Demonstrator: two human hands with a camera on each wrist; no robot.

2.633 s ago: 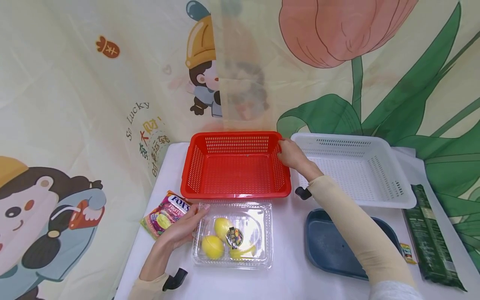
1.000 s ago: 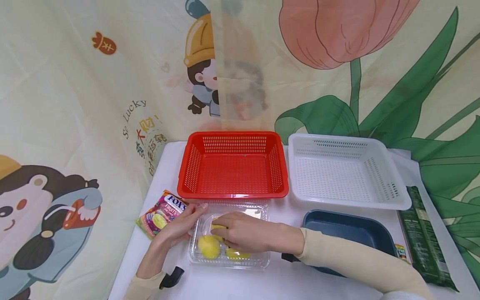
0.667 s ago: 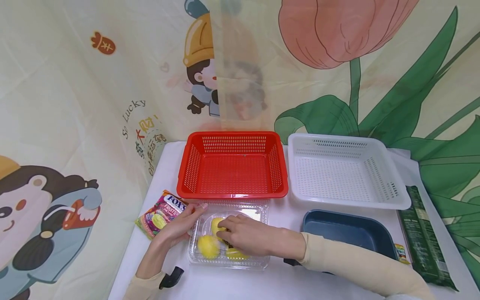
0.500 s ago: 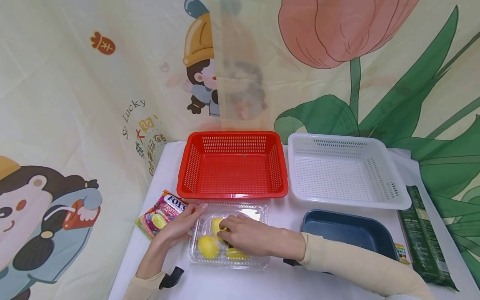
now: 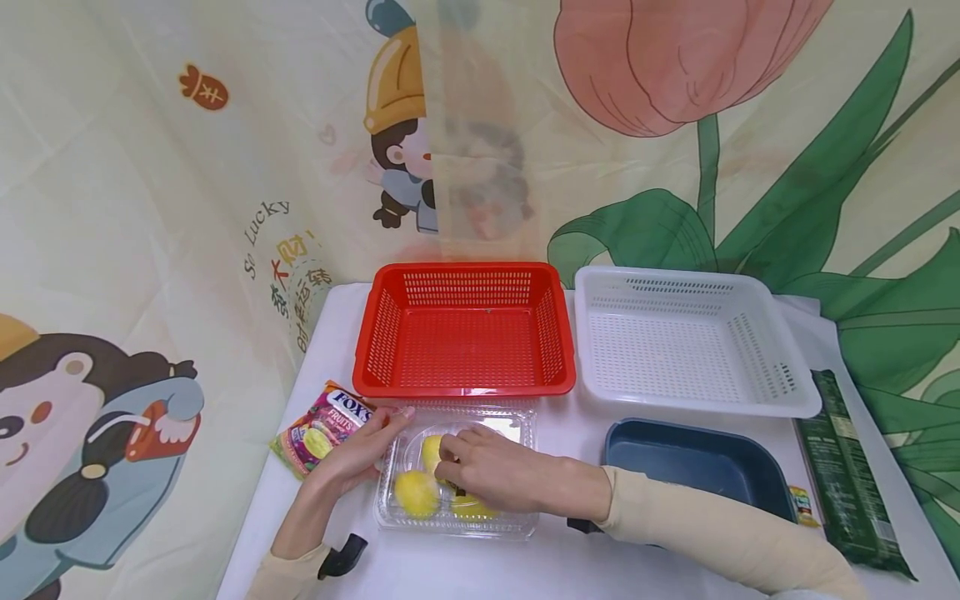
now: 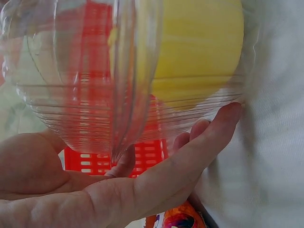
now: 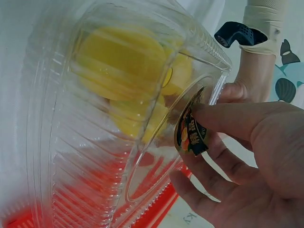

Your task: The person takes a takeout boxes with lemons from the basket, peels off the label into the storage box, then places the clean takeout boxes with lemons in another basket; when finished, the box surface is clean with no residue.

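A clear plastic clamshell box (image 5: 517, 523) with yellow, lemon-like fruits (image 5: 417, 493) inside lies closed on the table. My left hand (image 5: 358, 454) rests against its left side, fairly straight fingers touching the wall in the left wrist view and the thumb near the far left corner. Over the lid reaches my right hand (image 5: 498, 471). In the right wrist view its thumb and a fingertip pinch a dark round label (image 7: 191, 133) on the lid, while the other fingers curl loosely. From the head, the right hand covers most of this label.
Behind the box stands a red perforated basket (image 5: 465, 390), with a white basket (image 5: 693, 407) to its right. A dark blue tray (image 5: 697, 454) lies partly under the right forearm. At left is a Fox's candy bag (image 5: 318, 433); at right lie a green package (image 5: 855, 483) and a small colourful packet (image 5: 802, 506).
My right hand has left the red basket's right rim and come down to the box's label, then shifted slightly right off the fruit area. The left hand has stayed beside the box.
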